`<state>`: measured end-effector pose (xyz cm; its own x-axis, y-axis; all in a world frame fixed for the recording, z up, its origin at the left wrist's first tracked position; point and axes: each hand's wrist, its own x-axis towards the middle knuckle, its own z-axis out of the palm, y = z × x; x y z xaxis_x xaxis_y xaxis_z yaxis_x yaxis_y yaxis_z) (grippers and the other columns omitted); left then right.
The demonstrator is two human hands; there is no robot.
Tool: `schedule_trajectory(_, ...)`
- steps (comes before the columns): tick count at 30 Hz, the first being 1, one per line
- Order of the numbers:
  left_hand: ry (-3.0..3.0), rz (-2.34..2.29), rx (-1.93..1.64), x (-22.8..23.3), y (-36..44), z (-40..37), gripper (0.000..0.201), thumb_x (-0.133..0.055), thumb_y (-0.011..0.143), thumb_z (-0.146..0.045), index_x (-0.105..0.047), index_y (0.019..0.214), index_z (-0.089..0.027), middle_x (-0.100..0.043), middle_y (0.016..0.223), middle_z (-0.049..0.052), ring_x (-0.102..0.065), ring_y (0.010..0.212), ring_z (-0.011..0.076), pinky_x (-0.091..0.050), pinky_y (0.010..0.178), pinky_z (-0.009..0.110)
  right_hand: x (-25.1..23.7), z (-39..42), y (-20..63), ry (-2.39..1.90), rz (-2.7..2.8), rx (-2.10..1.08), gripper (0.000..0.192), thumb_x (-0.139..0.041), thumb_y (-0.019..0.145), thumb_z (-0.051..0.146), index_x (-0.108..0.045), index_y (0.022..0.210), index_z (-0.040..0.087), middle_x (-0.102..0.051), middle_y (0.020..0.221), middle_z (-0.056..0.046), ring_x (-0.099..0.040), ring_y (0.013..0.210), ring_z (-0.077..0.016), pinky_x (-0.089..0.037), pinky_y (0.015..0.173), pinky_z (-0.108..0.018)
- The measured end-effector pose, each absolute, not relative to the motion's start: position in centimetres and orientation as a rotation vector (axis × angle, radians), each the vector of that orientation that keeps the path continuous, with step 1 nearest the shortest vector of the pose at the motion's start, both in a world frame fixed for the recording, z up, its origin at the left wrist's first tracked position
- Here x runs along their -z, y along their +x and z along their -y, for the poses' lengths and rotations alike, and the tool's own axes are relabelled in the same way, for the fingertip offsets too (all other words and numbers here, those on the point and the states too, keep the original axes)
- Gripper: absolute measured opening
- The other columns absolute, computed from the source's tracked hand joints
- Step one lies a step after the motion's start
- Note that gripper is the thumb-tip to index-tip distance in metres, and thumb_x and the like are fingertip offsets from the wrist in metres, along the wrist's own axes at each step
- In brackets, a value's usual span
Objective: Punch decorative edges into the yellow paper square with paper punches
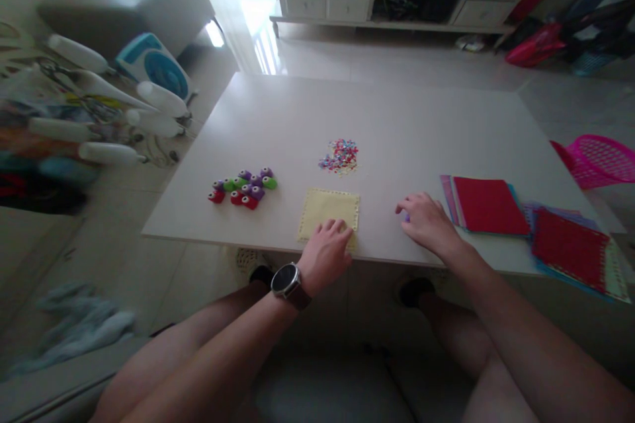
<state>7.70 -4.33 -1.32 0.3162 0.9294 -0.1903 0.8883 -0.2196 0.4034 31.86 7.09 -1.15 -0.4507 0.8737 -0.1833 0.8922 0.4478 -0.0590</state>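
Observation:
A pale yellow paper square point(327, 205) with small cut-outs along its edges lies near the front edge of the table. My left hand point(328, 244), with a watch at the wrist, lies on its lower right part with the fingers spread. To the right of the sheet, my right hand point(425, 219) rests low over the tabletop, its fingers curled around a small purple paper punch point(407, 218) that is mostly hidden. Several purple, green and red paper punches point(248, 189) stand in a cluster left of the sheet. Behind the sheet lies a pile of multicoloured paper bits point(340, 156).
A stack of coloured sheets topped by red point(489, 205) lies at the right of the white table point(387, 112). Beside it, more sheets with punched edges point(570, 248) overhang the front edge. A pink basket point(602, 160) stands beyond the right edge.

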Motion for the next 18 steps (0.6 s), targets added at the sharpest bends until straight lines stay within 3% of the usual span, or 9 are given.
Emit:
schedule_trajectory(4,2.245,-1.572,-0.018,1.8,8.2,5.1,0.057,-0.068,0.085,-0.013,-0.053,0.139,-0.021,-0.056,0.142,0.013,-0.043,0.140,0.0371,-0.041,0.113,0.058,1.3,-6.5,31.1,1.576,-2.652,0.323,0.017,-0.063,0.084,0.017,-0.073,0.099,0.021,-0.070,0.111,-0.008,-0.056,0.111,-0.0294,-0.038,0.085,-0.040)
schedule_trajectory(8,2.314,-1.541,0.024,1.6,8.9,5.4,0.039,-0.052,0.092,-0.004,-0.059,0.127,-0.019,-0.063,0.129,0.012,-0.055,0.124,0.0301,-0.050,0.099,0.046,1.7,-6.1,30.6,1.529,-2.665,0.394,0.016,-0.063,0.085,0.017,-0.072,0.098,0.021,-0.071,0.111,-0.007,-0.057,0.111,-0.0284,-0.037,0.089,-0.041)
schedule_trajectory(13,2.244,-1.609,0.005,-0.1,8.3,4.2,0.025,-0.047,0.095,-0.004,-0.065,0.105,-0.019,-0.069,0.104,0.007,-0.063,0.091,0.0213,-0.049,0.076,0.033,1.3,-5.8,30.3,1.537,-2.690,0.430,0.014,-0.062,0.087,0.019,-0.071,0.097,0.022,-0.071,0.108,-0.006,-0.058,0.111,-0.0273,-0.037,0.090,-0.041)
schedule_trajectory(18,2.241,-1.731,-0.108,-1.2,6.9,2.5,0.027,-0.047,0.095,-0.005,-0.069,0.097,-0.020,-0.071,0.097,0.006,-0.064,0.088,0.0204,-0.048,0.079,0.033,0.7,-5.4,30.0,1.560,-2.717,0.426,0.011,-0.062,0.090,0.022,-0.071,0.096,0.022,-0.071,0.106,-0.006,-0.059,0.110,-0.0275,-0.037,0.090,-0.041)
